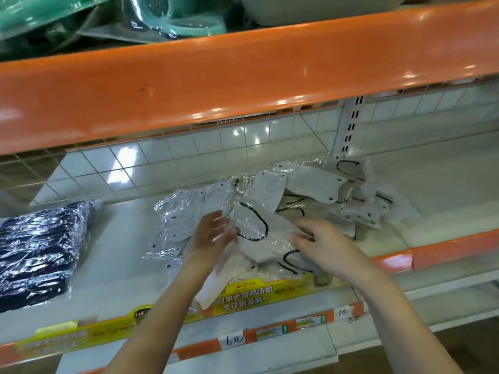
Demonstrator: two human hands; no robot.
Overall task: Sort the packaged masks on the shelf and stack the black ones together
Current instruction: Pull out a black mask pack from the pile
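A stack of black packaged masks (pixel 37 252) lies at the left end of the white shelf (pixel 118 265). A loose heap of grey-white packaged masks (pixel 310 190) with black ear loops spreads over the middle of the shelf. Both my hands are on one clear-wrapped grey mask pack (pixel 259 233) at the front of that heap. My left hand (pixel 213 236) touches its left side with fingers fairly straight. My right hand (pixel 321 238) grips its right edge with curled fingers. No black pack shows within the grey heap.
An orange shelf front (pixel 243 76) overhangs close above, with green packaged goods (pixel 162 20) on the upper shelf. A white grid back panel (pixel 189 157) stands behind. Yellow and orange price strips (pixel 243 295) run along the front edge. Bare shelf lies at the right (pixel 445 184).
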